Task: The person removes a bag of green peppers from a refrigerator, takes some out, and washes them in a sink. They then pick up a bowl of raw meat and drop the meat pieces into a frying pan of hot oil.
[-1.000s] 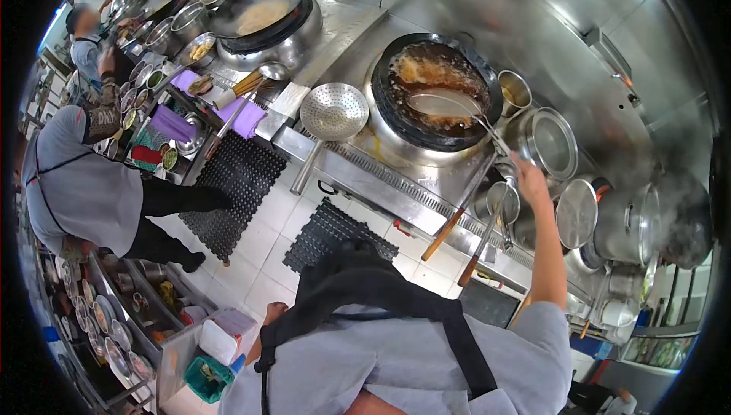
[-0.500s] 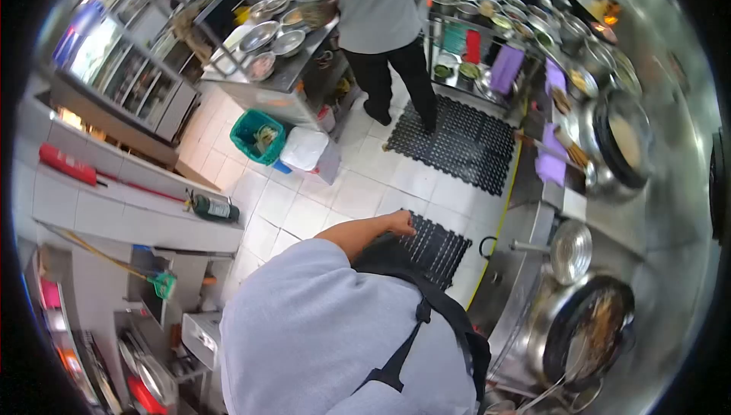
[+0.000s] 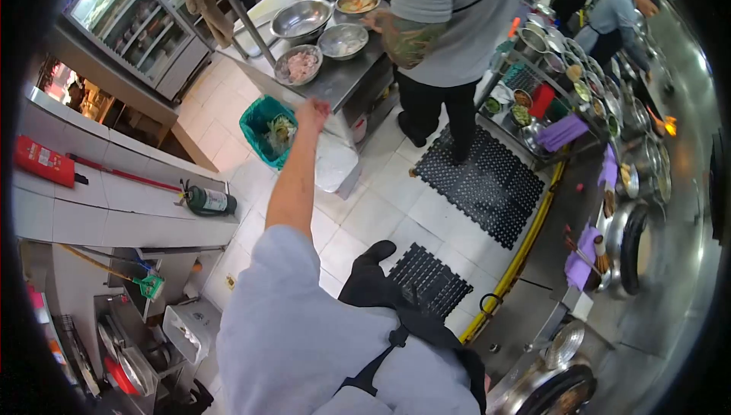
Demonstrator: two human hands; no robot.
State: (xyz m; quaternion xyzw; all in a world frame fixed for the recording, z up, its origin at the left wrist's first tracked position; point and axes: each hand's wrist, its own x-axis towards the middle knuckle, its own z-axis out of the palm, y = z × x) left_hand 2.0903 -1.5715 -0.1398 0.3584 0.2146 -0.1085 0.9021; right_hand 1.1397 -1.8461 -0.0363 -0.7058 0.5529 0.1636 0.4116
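Note:
My left arm stretches forward, away from my body. My left hand (image 3: 311,114) is over the floor side of the steel work table (image 3: 352,87), just below a metal bowl of raw pink meat (image 3: 300,65). Its fingers look loosely apart and I see nothing in them, though they are small and slightly blurred. Close beside the hand stands a green-lined bin (image 3: 264,132) with scraps in it. Under the forearm is a white-topped container (image 3: 335,164). An empty-looking steel bowl (image 3: 301,19) and a bowl with pale contents (image 3: 343,41) sit nearby. My right hand is out of view.
A co-worker in a grey shirt (image 3: 442,4) stands at the table. Black rubber mats (image 3: 480,179) lie on the tiles by a yellow pipe (image 3: 510,278). Woks (image 3: 552,384) line the right side. A green fire extinguisher (image 3: 207,200) rests at the left.
My left arm has swung out from near my body to the forward left, up to the table edge. The view has turned toward the bowls. One of my feet now shows in front.

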